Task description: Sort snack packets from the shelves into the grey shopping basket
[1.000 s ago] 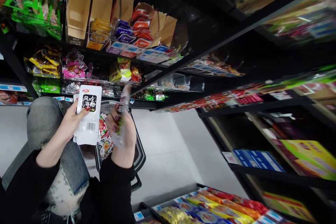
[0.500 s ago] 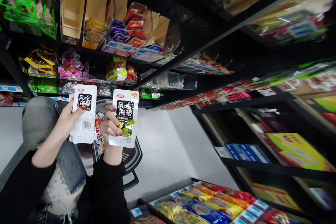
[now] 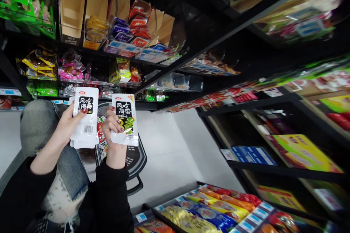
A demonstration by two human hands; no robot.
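Note:
My left hand (image 3: 71, 118) grips a small stack of white snack packets (image 3: 86, 131), thumb pressed across the front one. That packet has a black label and a barcode low down, and edges of others peek out behind it. In my right hand (image 3: 111, 125) is one white snack packet (image 3: 128, 138) with a black label and a green food picture, held upright with the fingers over its left edge. The two hands are side by side and apart. Behind and below them stands a dark basket (image 3: 140, 156) with several colourful packets (image 3: 101, 131) in it, partly hidden by my hands.
Ahead is a black shelf with open cardboard boxes (image 3: 72, 7), purple and orange packets (image 3: 139, 29), and pink bags (image 3: 71, 66). Bagged snacks (image 3: 210, 207) fill a low rack at the bottom right. More shelves with boxes (image 3: 306, 151) line the right. My bent knee (image 3: 38, 123) is at left.
My right hand has shifted slightly left and the packet in it has turned a little. My left hand still holds its stack. The whole view has moved slightly.

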